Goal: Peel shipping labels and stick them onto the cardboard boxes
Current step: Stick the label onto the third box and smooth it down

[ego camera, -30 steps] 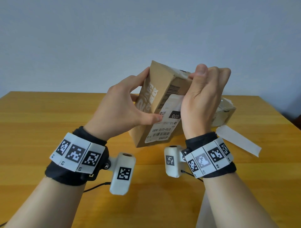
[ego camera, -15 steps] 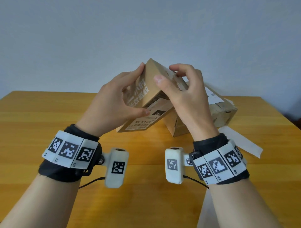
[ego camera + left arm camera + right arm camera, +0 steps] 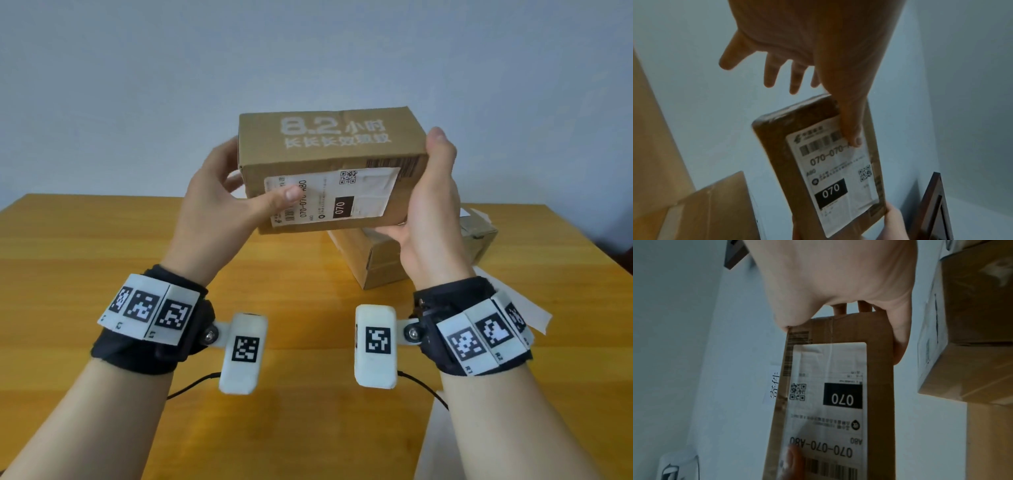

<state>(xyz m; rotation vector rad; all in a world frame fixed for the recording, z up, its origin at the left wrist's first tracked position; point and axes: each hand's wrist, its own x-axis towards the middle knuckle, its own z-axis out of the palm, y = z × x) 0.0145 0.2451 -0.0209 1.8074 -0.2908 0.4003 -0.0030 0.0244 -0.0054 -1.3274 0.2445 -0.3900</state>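
A brown cardboard box [image 3: 329, 150] with white print is held level in the air above the table. A white shipping label [image 3: 363, 195] marked 070 is stuck on the side facing me. My right hand [image 3: 424, 192] grips the box's right end, thumb on the top edge and fingers underneath. My left hand [image 3: 212, 212] is at the left end. Its thumb [image 3: 853, 129] presses on the label [image 3: 838, 170] near the barcode, and its fingers are spread straight, off the box [image 3: 777, 154]. The right wrist view shows the label [image 3: 830, 366] lying flat with slight wrinkles.
A second cardboard box [image 3: 376, 263] lies on the wooden table [image 3: 102, 257] behind my right hand. A white strip of backing paper [image 3: 534, 315] lies to its right. More white paper [image 3: 424, 445] shows at the near edge. A plain wall stands behind.
The box has turned from tilted on end to level and risen, with the label facing me. My right hand moved from the top to the right end. My left thumb moved onto the label.
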